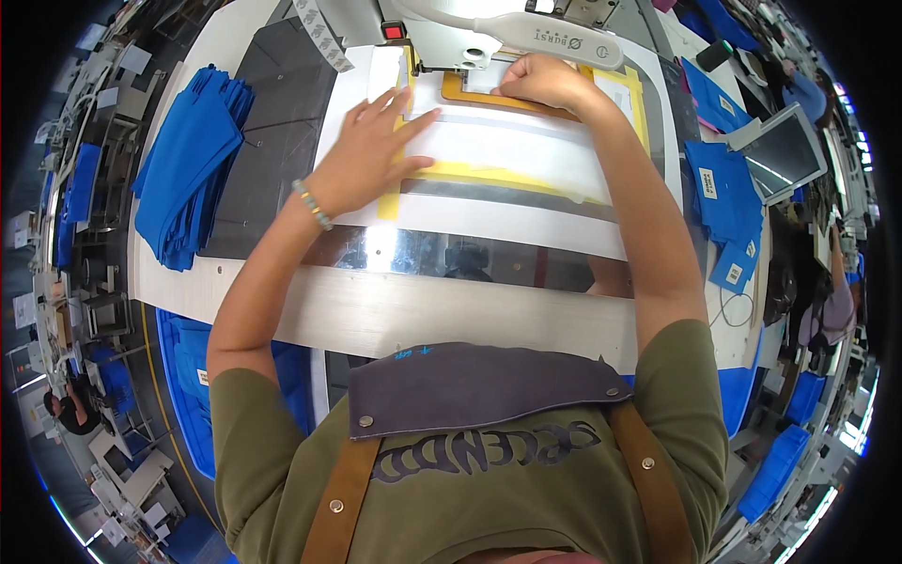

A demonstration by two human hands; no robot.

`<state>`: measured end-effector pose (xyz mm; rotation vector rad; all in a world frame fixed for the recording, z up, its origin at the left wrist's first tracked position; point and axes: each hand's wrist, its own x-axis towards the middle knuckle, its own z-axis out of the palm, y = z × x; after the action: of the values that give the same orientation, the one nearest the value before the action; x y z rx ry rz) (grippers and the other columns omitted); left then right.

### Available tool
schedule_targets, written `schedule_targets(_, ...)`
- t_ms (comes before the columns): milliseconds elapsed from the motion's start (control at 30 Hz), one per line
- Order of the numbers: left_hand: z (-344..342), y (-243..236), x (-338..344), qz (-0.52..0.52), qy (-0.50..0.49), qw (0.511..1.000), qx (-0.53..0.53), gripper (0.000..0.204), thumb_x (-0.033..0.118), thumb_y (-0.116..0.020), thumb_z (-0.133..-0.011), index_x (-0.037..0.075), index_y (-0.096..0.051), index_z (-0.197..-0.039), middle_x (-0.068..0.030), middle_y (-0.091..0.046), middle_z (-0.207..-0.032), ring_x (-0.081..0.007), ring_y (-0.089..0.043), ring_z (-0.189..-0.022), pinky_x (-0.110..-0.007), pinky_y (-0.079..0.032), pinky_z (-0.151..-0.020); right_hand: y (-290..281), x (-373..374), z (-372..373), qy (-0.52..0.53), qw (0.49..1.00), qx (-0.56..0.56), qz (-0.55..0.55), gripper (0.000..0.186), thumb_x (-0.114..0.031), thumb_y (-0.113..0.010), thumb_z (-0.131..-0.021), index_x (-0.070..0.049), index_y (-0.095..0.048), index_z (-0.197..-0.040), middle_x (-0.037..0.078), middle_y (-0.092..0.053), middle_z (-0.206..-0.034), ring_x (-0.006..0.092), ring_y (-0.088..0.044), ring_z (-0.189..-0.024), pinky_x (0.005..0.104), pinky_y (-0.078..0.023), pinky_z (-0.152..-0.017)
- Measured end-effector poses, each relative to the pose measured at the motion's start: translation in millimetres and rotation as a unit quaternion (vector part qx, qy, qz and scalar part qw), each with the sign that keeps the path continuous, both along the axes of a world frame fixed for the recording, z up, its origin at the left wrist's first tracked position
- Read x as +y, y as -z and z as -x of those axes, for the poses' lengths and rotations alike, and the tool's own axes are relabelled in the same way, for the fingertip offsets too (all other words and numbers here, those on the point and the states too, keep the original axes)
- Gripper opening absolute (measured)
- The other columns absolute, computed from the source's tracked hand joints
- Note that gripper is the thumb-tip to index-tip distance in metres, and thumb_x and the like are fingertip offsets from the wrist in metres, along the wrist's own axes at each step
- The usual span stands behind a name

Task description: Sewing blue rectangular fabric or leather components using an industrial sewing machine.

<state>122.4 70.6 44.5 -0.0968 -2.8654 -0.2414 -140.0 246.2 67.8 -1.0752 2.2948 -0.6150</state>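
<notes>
My left hand [376, 148] rests with fingers spread on a white template sheet [498, 146] edged with yellow tape. A beaded bracelet circles that wrist. My right hand [543, 83] is at an orange frame [456, 92] on the sheet, thumb and fingers bent together at its upper part beside the machine's presser foot. What these fingers hold, if anything, is hidden. The white head of a sewing machine [451, 38] stands over the sheet, with a red button [394, 30] at its left and a pale curved fitting above my right hand.
A stack of blue fabric pieces [188, 160] lies at left, more labelled blue pieces [719, 197] at right beside a small screen [780, 150]. A blue bin [188, 395] sits below the table's left edge. Other people [822, 301] work at far right and far left.
</notes>
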Motion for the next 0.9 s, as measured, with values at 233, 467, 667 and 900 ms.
schedule_targets(233,44.1,35.4,11.0,0.032,-0.009,0.999,0.020,0.061,0.053,-0.052,-0.108,0.009,-0.061,-0.149,-0.0272,-0.042,-0.163,-0.0404,-0.031,-0.157,-0.051,-0.021,-0.127,8.5,-8.8,2.6,-0.005,1.000,-0.013,0.017,0.022,-0.029,-0.083,-0.088,-0.008,-0.080,-0.082,0.003,-0.073,-0.075,0.0112,-0.062,-0.069,0.0305,-0.049,-0.066)
schedule_targets(467,45.3,41.3,7.3,0.005,-0.017,0.999,0.027,0.065,0.058,-0.048,-0.108,0.007,-0.064,-0.146,-0.0232,-0.044,-0.164,-0.0363,-0.033,-0.157,-0.050,-0.021,-0.128,4.0,4.5,19.9,-0.041,0.998,-0.033,0.025,0.017,-0.026,-0.081,-0.088,-0.009,-0.079,-0.091,0.001,-0.075,-0.087,0.0102,-0.065,-0.082,0.0273,-0.050,-0.075)
schedule_targets(667,46.0,46.5,6.6,0.016,-0.029,0.999,0.044,0.058,0.050,-0.051,-0.109,0.007,-0.064,-0.146,-0.0208,-0.046,-0.163,-0.0346,-0.031,-0.158,-0.048,-0.020,-0.129,-10.8,43.7,51.7,-0.046,0.995,0.074,-0.051,0.015,-0.018,-0.078,-0.081,-0.015,-0.077,-0.096,-0.001,-0.075,-0.084,0.0120,-0.066,-0.076,0.0290,-0.052,-0.077)
schedule_targets(900,45.6,47.8,6.2,0.029,-0.031,0.998,0.039,0.060,0.052,-0.048,-0.110,0.008,-0.063,-0.148,-0.0210,-0.043,-0.165,-0.0340,-0.030,-0.159,-0.047,-0.020,-0.129,-15.6,47.1,48.6,-0.070,0.994,0.052,-0.071,0.017,-0.014,-0.076,-0.079,-0.012,-0.075,-0.095,0.000,-0.074,-0.083,0.0131,-0.068,-0.079,0.0312,-0.054,-0.075)
